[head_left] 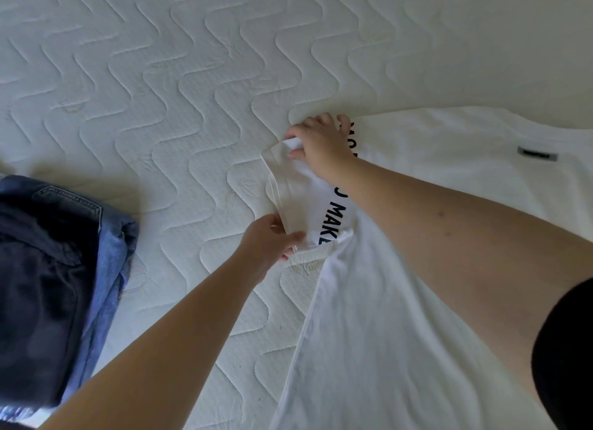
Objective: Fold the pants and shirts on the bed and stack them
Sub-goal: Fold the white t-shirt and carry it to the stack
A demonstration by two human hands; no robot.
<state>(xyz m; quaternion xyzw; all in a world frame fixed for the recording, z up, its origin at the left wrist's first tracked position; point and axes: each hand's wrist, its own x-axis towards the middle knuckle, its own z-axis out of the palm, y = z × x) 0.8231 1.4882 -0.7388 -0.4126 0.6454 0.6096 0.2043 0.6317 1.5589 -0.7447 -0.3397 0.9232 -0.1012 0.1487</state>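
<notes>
Stack: a pile of folded clothes [48, 285] lies at the near left edge of the bed, well apart from the shirt; nothing here is a true container, and this pile is the only thing holding others.
Stack contents: a dark navy garment [38, 295] lies on top of blue jeans [110, 256], whose denim shows along the right side and at the far end, with a stitched seam visible there.
Shirt: a white shirt [401, 333] lies spread flat on the right half of the bed, running from the near edge out to the far right.
Shirt look: smooth cloth, few creases; a small grey tag [537, 153] sits near the far right.
Sleeve: the sleeve [298, 192] juts left from the body, with black capital lettering [335, 219] along it, "MAKE" readable, the rest hidden by the right wrist.
Left hand: the left hand [269, 243] pinches the near corner of the sleeve hem between thumb and fingers.
Right hand: the right hand [321, 144] grips the far corner of the sleeve, fingers curled over bunched cloth.
Bed: the mattress [160, 92] is white, quilted in wavy lines, and fills the far view.
</notes>
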